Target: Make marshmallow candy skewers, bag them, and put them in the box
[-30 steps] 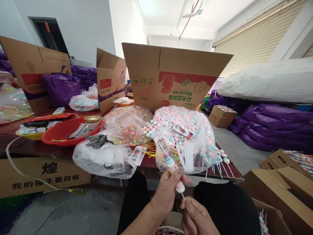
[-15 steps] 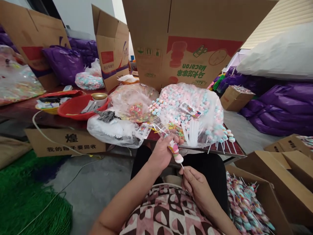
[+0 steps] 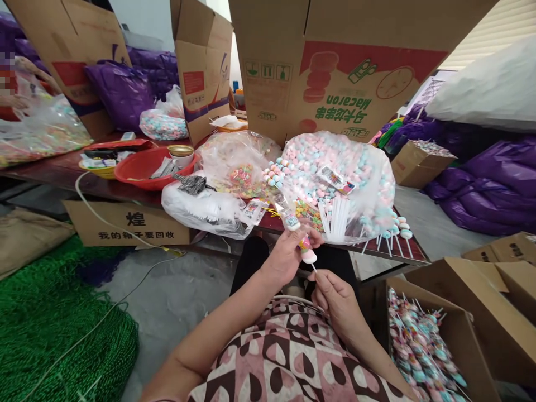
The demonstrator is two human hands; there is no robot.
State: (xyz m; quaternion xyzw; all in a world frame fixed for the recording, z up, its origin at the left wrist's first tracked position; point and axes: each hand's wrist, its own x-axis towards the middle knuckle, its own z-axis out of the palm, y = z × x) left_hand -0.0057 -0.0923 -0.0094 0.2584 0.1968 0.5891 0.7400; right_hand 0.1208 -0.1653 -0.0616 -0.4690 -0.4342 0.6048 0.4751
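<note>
Your L hand grasps the marshmallow skewer & your R hand pinches its stick, all just off the tabletop's front edge, nr the marshmallow bag.

A pale wall and slatted shutter overlook grey floor.

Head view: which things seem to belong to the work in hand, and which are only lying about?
Likely in use: candy skewer, held by the left hand and right hand; white sticks; pink-and-blue candies; printed wrapper.

Apparently just lying about: green strands; purple bundles; brown cloth.
</note>
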